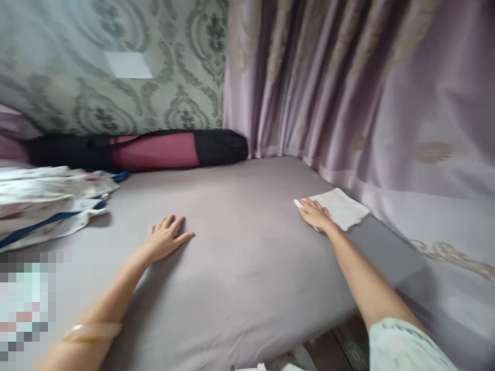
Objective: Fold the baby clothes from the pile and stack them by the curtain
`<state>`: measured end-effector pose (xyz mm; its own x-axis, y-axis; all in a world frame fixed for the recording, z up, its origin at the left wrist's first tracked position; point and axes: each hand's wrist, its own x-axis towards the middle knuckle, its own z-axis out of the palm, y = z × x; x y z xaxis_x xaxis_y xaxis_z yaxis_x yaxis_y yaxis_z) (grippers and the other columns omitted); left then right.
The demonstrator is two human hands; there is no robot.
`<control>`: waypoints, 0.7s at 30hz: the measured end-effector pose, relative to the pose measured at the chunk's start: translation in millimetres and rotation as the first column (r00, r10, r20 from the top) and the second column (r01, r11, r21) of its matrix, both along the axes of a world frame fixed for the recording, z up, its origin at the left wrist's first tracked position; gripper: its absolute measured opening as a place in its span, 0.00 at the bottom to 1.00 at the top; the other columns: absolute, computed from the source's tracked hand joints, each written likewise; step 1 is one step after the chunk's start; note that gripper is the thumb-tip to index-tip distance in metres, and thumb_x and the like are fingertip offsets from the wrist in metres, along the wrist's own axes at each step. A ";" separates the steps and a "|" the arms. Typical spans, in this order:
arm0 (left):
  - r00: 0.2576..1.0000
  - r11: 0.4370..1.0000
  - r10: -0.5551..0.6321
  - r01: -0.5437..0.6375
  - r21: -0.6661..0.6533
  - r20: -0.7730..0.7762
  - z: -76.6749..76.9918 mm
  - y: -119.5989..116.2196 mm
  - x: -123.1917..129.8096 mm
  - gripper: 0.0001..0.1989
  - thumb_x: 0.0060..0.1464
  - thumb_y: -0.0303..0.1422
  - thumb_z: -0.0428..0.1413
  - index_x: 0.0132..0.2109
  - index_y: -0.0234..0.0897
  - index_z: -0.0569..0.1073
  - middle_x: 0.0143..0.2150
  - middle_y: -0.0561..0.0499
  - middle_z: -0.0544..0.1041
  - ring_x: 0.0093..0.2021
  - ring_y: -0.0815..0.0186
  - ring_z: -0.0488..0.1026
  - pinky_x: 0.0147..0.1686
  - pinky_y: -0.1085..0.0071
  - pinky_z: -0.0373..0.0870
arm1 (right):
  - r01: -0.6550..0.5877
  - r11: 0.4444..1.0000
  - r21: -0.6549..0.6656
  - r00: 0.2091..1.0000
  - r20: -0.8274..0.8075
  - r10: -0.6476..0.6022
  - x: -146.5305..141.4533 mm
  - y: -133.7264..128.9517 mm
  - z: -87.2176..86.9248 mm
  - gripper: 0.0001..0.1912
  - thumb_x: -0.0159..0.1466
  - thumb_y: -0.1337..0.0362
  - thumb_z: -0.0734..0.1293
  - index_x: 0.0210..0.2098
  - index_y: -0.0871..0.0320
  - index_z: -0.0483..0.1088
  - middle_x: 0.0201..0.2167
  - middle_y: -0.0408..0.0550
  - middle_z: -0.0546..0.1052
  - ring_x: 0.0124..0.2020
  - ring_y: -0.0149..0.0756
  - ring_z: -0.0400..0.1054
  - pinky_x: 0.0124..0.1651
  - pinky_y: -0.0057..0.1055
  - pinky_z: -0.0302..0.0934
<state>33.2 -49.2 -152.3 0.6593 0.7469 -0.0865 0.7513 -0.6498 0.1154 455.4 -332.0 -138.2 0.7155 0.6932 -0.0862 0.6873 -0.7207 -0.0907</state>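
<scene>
A grey sheet (pixel 232 247) covers the flat surface in front of me. On its left half my left hand (pixel 166 238) lies with the fingers spread, holding nothing. Over at the right, my right hand (pixel 315 214) rests flat on the left part of a white cloth (pixel 342 207), its fingers stretched out. The cloth is spread on the sheet close to the curtain, and part of it is hidden under my palm.
A long black and maroon bag (pixel 158 151) lies along the patterned wall. Folded white and blue fabrics (pixel 50 198) are piled at the left. Lilac curtains (pixel 328 77) hang along the right side. The surface's front edge shows at the bottom right.
</scene>
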 end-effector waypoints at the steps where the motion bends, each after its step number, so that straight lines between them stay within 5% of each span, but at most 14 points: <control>1: 1.000 1.000 -0.009 0.009 -0.017 0.000 5.6 -3.7 1.3 0.36 0.57 0.53 0.47 0.66 0.38 0.60 0.68 0.35 0.58 0.68 0.44 0.53 0.61 0.45 0.53 | 0.000 1.000 0.006 1.000 0.027 0.000 1.5 3.9 0.1 0.28 0.70 0.53 0.47 0.66 0.49 0.56 0.69 0.50 0.55 0.69 0.51 0.45 0.64 0.58 0.42; 4: 0.997 0.998 -0.060 0.061 -0.023 0.051 22.5 -9.7 5.1 0.33 0.57 0.54 0.50 0.62 0.39 0.65 0.64 0.34 0.63 0.64 0.43 0.59 0.57 0.47 0.59 | 0.022 0.997 0.077 0.987 0.157 -0.034 0.3 26.7 -2.1 0.29 0.69 0.54 0.48 0.64 0.58 0.59 0.66 0.60 0.57 0.67 0.52 0.49 0.63 0.57 0.45; 8: 0.997 0.997 -0.059 0.061 -0.048 0.046 38.9 -7.8 7.7 0.31 0.53 0.54 0.55 0.57 0.40 0.70 0.55 0.35 0.70 0.55 0.44 0.67 0.49 0.51 0.68 | -0.117 0.982 0.146 0.974 0.208 0.085 -24.8 76.8 -9.6 0.30 0.67 0.54 0.51 0.63 0.60 0.61 0.65 0.61 0.59 0.65 0.54 0.52 0.62 0.54 0.50; 15: 0.996 0.997 -0.036 0.042 -0.065 0.085 46.2 2.0 8.9 0.35 0.45 0.56 0.61 0.55 0.40 0.70 0.52 0.36 0.70 0.53 0.44 0.68 0.48 0.54 0.68 | -0.429 0.890 0.154 0.900 0.149 0.408 -121.4 163.5 -18.5 0.29 0.66 0.55 0.51 0.62 0.59 0.62 0.65 0.61 0.59 0.65 0.53 0.52 0.61 0.52 0.53; 21: 0.997 0.994 -0.063 0.066 -0.081 0.036 48.9 13.7 3.5 0.34 0.47 0.57 0.60 0.56 0.42 0.69 0.54 0.39 0.70 0.55 0.48 0.66 0.49 0.56 0.67 | -0.620 0.771 0.146 0.785 0.091 0.613 -208.4 206.0 -18.6 0.28 0.67 0.56 0.52 0.63 0.60 0.61 0.67 0.60 0.56 0.67 0.50 0.50 0.62 0.49 0.52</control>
